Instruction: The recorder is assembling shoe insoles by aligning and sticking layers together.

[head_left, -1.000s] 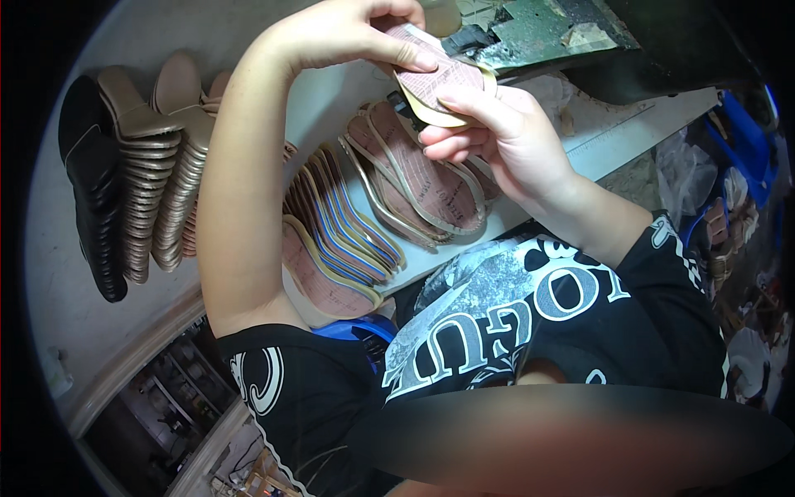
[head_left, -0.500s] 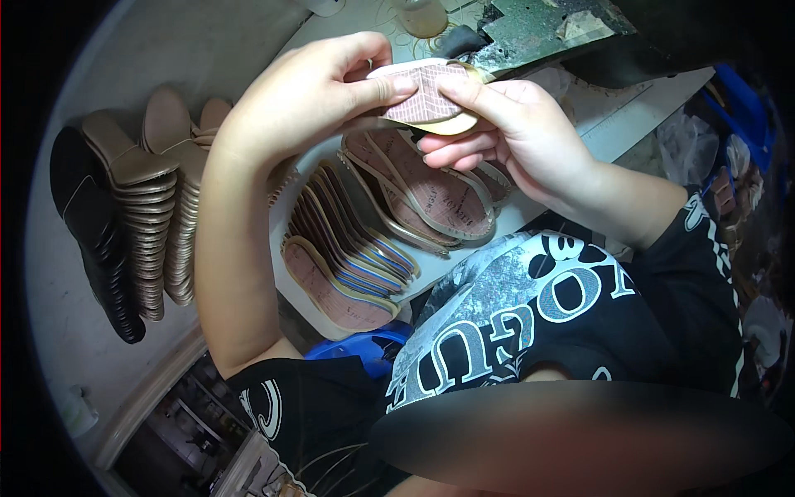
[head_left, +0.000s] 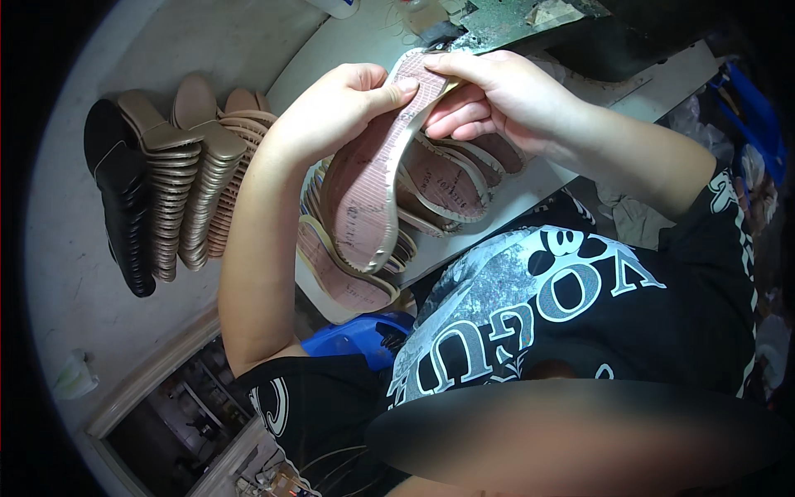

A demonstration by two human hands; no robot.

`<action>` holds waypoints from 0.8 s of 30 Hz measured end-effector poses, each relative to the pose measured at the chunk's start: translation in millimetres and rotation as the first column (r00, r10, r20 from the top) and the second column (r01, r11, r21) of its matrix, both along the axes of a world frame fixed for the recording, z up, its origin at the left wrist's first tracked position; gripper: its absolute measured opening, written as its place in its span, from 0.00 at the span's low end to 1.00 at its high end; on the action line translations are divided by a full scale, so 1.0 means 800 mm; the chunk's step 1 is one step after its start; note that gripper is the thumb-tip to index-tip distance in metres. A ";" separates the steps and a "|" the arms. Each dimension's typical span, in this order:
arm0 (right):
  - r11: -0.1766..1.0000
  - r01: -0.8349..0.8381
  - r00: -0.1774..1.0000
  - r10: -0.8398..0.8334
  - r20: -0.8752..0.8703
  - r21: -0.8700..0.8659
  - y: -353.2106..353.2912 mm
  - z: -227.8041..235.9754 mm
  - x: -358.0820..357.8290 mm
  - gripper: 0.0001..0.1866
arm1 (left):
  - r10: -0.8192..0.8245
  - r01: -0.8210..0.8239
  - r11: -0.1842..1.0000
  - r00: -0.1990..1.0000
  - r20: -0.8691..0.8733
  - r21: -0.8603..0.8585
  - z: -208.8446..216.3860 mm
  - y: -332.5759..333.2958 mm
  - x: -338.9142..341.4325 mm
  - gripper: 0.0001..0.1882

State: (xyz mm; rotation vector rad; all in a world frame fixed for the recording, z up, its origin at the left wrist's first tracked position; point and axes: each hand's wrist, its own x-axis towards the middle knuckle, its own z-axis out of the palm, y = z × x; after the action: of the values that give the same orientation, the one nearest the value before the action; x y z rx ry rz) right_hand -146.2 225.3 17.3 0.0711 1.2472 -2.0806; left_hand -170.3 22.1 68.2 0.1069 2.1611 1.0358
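Both hands grip one long shoe insole [head_left: 362,203] by its narrow upper end. Its face is pinkish with a printed line pattern, and a pale gold strip runs round its edge. My left hand [head_left: 344,103] is closed on the left edge, thumb pressed on the face. On the opposite edge my right hand [head_left: 497,95] pinches the tip, thumb on top and the other fingers curled beneath. The wider end hangs down toward me, over a row of stacked insoles [head_left: 339,277] that it partly hides. More pink insoles [head_left: 451,178] lie to the right of it.
Tall stacks of black soles [head_left: 124,199] and gold soles [head_left: 170,195] stand at the left. A dark green, stained surface [head_left: 513,25] lies beyond my hands. Below the white table's edge [head_left: 530,199] sits a blue container [head_left: 352,338].
The insole, folded or seen end-on between my hands before, now extends full length toward me. Its wide end covers part of the stacked row. My right hand has shifted slightly up.
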 end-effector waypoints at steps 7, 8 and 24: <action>0.998 -0.048 0.998 0.049 -0.035 0.030 0.006 -0.003 -0.002 0.21 | 0.115 -0.114 0.993 0.992 0.046 -0.023 0.002 0.011 0.010 0.20; 0.998 -0.061 0.998 0.061 -0.023 0.015 0.008 -0.008 -0.005 0.21 | 0.183 -0.185 0.982 0.981 0.058 0.030 0.006 0.020 0.018 0.22; 0.983 -0.167 0.982 0.172 -0.073 0.077 0.085 -0.002 0.022 0.16 | 0.297 -0.297 0.955 0.955 -0.024 -0.007 -0.005 0.017 0.003 0.29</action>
State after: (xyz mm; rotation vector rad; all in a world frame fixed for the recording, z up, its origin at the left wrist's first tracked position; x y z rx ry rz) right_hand -128.5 293.6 15.3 -0.0839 1.3270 -1.9088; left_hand -168.2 36.0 63.9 -0.2207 2.2482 1.1939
